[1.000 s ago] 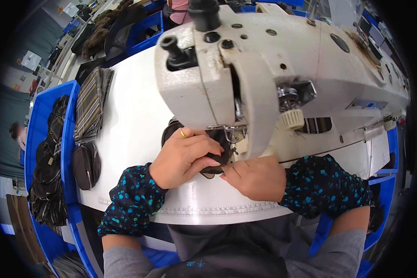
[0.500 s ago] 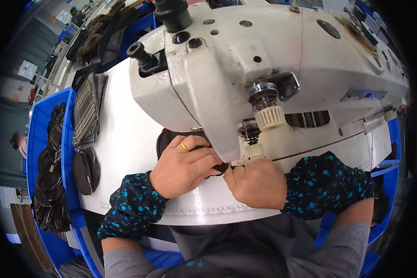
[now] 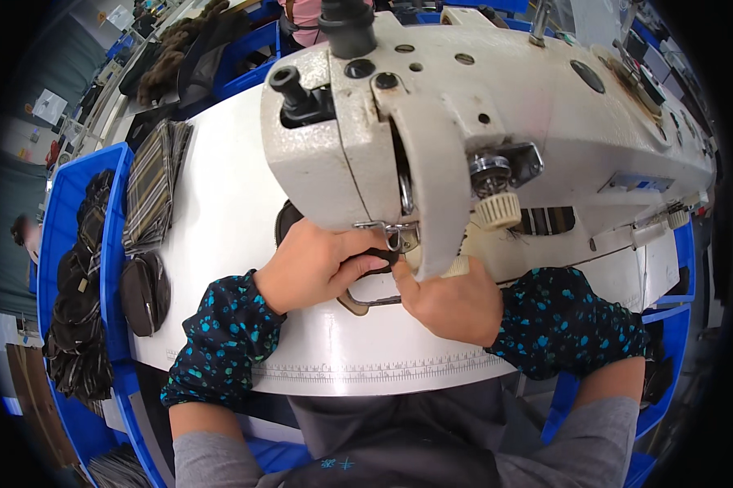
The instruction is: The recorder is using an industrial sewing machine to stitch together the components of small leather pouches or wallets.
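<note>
Under the head of a white sewing machine (image 3: pixel 342 179), my left hand (image 3: pixel 318 264) pinches a dark fabric pouch piece (image 3: pixel 379 260) by the presser foot, thumb below, upper fingers partly hidden. My right hand (image 3: pixel 450 299) is closed at the right of that piece, index fingertip against it, its other fingers curled and partly out of sight. The piece's zippered edge shows left of the machine head; a narrow edge lies below my hands on the white table (image 3: pixel 212 203).
At left lie folded striped fabrics (image 3: pixel 147 191) and a finished-looking dark pouch (image 3: pixel 143 293), beside a blue bin (image 3: pixel 57 211) heaped with black pouches. More striped fabric (image 3: pixel 545 220) sits under the machine arm. Blue bins flank the table's right; a person in pink (image 3: pixel 305 24) is behind.
Both hands have shifted a little up the table with the dark piece, whose narrow lower edge now shows more below them. The whole view has also shifted slightly.
</note>
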`<action>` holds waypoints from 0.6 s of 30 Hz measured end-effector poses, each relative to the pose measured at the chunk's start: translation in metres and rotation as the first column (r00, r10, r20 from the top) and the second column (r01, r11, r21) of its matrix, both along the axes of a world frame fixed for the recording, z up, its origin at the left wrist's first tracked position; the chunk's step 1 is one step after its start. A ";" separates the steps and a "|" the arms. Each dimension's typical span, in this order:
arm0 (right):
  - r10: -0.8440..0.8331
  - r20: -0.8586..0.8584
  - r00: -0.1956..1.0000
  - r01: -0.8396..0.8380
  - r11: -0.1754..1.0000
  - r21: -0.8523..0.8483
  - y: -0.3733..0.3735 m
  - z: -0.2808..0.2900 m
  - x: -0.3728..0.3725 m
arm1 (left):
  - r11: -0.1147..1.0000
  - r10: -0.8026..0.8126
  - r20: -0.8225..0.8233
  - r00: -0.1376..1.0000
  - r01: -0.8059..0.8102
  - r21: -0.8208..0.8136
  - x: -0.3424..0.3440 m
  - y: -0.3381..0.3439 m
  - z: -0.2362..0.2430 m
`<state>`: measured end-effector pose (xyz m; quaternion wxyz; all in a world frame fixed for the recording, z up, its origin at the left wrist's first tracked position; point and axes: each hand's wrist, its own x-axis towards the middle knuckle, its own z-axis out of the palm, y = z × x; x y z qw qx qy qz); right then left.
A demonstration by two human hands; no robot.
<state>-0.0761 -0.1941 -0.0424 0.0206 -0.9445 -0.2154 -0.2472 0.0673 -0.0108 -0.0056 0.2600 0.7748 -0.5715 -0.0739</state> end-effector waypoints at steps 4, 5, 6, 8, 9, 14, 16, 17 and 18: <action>0.025 -0.036 0.999 -0.025 1.000 0.004 -0.002 -0.004 0.001 | 0.998 0.047 -0.295 0.954 -0.032 0.054 0.007 0.003 0.000; 0.033 -0.045 0.998 -0.033 0.999 0.002 -0.002 -0.005 0.002 | 0.998 0.051 -0.296 0.954 -0.037 0.053 0.008 0.003 0.000; 0.042 -0.054 0.998 -0.042 0.999 -0.001 -0.003 -0.005 0.003 | 0.997 0.066 -0.313 0.947 -0.049 0.063 0.009 0.002 0.001; 0.030 -0.050 0.998 -0.033 0.998 -0.048 -0.005 -0.005 0.003 | 0.995 0.088 -0.332 0.939 -0.067 0.072 0.008 0.001 0.006; 0.009 -0.044 0.999 -0.013 0.995 -0.097 -0.007 -0.005 0.003 | 0.990 0.119 -0.344 0.931 -0.083 0.116 0.007 -0.001 0.009; 0.098 -0.066 0.993 -0.086 0.982 0.170 -0.019 -0.012 0.013 | 0.998 0.065 -0.442 0.894 -0.055 0.036 0.011 -0.001 -0.004; 0.125 -0.029 0.992 -0.114 0.962 0.248 -0.020 -0.003 0.015 | 0.998 0.058 -0.425 0.904 -0.049 0.031 0.012 -0.001 -0.003; 0.108 0.011 0.994 -0.108 0.979 0.173 -0.019 0.001 0.016 | 0.999 0.047 -0.405 0.913 -0.037 0.031 0.011 -0.001 -0.003; 0.092 0.054 0.994 -0.097 0.990 0.099 -0.018 0.004 0.017 | 0.999 0.047 -0.406 0.913 -0.039 0.029 0.011 -0.001 -0.002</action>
